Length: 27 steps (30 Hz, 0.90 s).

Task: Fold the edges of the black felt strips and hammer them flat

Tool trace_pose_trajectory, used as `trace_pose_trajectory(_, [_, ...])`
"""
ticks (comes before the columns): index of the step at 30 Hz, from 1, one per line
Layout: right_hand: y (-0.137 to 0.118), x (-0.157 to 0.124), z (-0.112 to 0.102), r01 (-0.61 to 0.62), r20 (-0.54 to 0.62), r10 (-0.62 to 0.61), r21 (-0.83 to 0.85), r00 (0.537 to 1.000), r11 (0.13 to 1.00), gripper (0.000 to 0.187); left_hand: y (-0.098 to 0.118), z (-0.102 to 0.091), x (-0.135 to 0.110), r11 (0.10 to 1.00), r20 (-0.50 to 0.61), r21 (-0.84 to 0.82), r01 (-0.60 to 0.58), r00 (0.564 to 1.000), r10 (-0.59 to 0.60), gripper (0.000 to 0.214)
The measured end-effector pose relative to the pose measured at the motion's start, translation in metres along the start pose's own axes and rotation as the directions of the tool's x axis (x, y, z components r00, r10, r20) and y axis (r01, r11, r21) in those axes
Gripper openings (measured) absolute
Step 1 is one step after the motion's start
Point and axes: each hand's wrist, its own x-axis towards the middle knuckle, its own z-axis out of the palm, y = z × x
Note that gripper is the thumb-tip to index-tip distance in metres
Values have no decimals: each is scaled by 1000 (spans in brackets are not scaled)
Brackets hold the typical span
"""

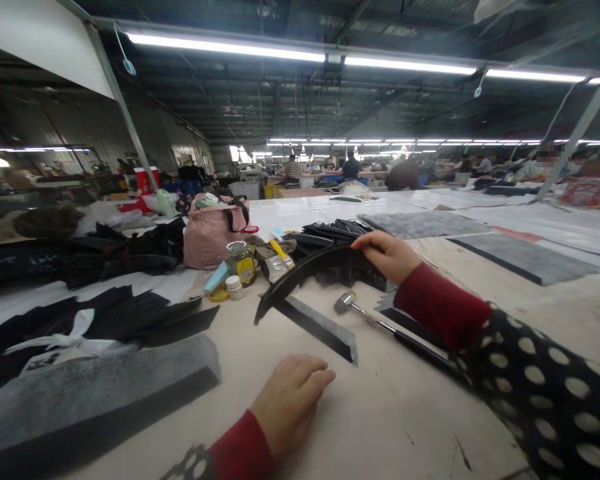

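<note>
My right hand [383,255] pinches the upper end of a long black curved strip [300,265]. The strip arches down to the left, its far tip near the table surface. Below it lies a short grey-and-black strip [323,328] of sheet material. My left hand [296,393] rests low over the pale tabletop [390,413], fingers loosely bent with nothing visible in them. Beside my right forearm is a hammer [347,303] with a metal head and dark handle, partly hidden under the sleeve.
A glass jar [240,262], a white bottle [235,287] and a yellow-handled brush [281,253] stand beyond the strip. Behind them is a pink bag [210,233]. Black pieces tied with white cloth [80,337] lie left; grey panels [525,257] lie right. People are in the background.
</note>
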Motion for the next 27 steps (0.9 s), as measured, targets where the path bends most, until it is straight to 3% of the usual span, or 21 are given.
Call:
trace_pose_trajectory(3, [29, 59, -7, -242, -83, 238, -49, 968, 969, 27, -10, 12, 0, 993, 146, -73, 95, 986, -84, 30])
trace_pose_trajectory(5, [50, 90, -11, -321, -133, 307, -104, 942, 941, 32, -14, 13, 0, 984, 185, -97, 147, 974, -128, 27])
trace_pose_trajectory(8, [78, 117, -14, -359, -140, 334, -239, 932, 902, 36, -15, 12, 1, 979, 191, -118, 168, 971, -143, 27])
trace_pose_trajectory(11, [97, 119, -7, -315, -123, 290, -338, 949, 887, 30, -16, 12, 0, 973, 197, -138, 185, 968, -156, 26])
trace_pose_trajectory(14, [94, 98, 10, -204, -75, 190, -386, 979, 900, 27, -16, 12, 0, 969, 204, -143, 199, 964, -168, 25])
trace_pose_trajectory(17, [60, 56, 37, -19, 96, 60, -375, 994, 927, 22, -16, 12, 1, 972, 208, -132, 194, 964, -164, 24])
trace_pose_trajectory(18, [43, 38, 48, 115, 230, -33, -354, 973, 928, 22, -16, 12, 2, 974, 209, -126, 188, 965, -159, 24])
trace_pose_trajectory(19, [26, 18, 60, 236, 386, -99, -326, 917, 916, 24, -15, 12, 3, 976, 208, -119, 183, 966, -156, 24])
trace_pose_trajectory(21, [-8, -20, 85, 357, 587, -113, -318, 802, 878, 27, -15, 12, 5, 979, 206, -105, 176, 967, -151, 24])
trace_pose_trajectory(23, [-33, -50, 108, 385, 688, -4, -402, 726, 831, 25, -14, 13, 5, 983, 202, -87, 162, 969, -142, 23])
trace_pose_trajectory(27, [-51, -76, 139, 362, 700, 108, -488, 706, 794, 29, -17, 14, 3, 993, 196, -56, 101, 977, -88, 20])
